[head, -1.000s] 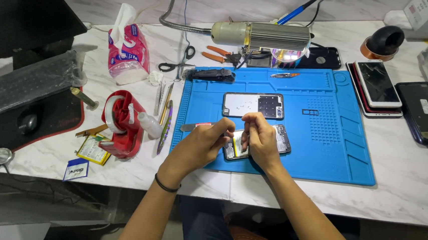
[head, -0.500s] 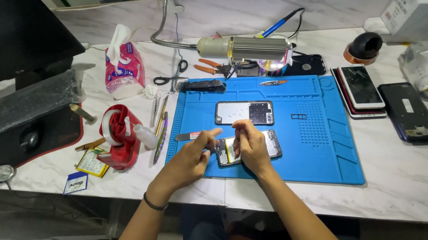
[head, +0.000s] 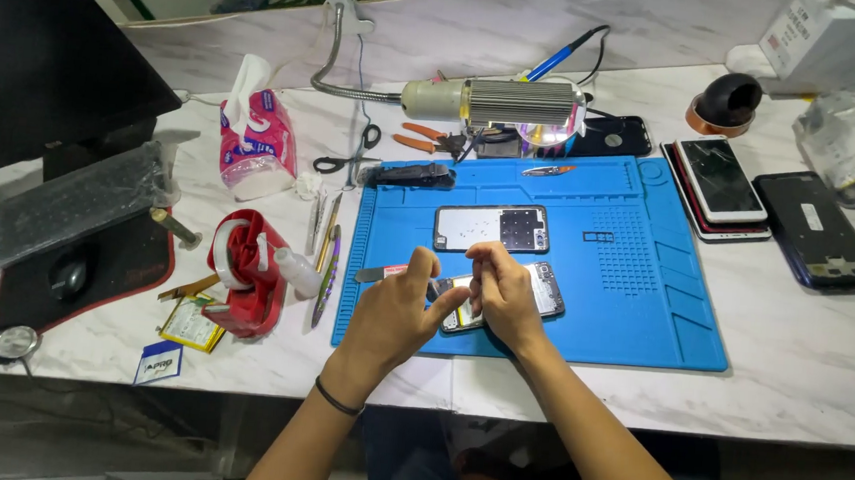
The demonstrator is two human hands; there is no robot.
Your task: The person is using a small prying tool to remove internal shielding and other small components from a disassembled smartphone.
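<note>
Hands working over an opened phone

Fingers of the left hand (head: 397, 313) and right hand (head: 499, 293) are pinching narrow at the opened phone (head: 545, 286), a flat rectangular slab lying near the front of the ridged blue rubber mat (head: 645, 285). Whether either grip is holding a tool, I cannot tell. A second phone frame (head: 492, 226) is lying just beyond, on the marbled white desk (head: 800, 366).

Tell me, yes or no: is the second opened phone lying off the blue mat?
No, the second opened phone lies on the blue mat, just beyond both hands.

Opened phone (head: 548, 286) — flat on mat (head: 645, 285).
</note>
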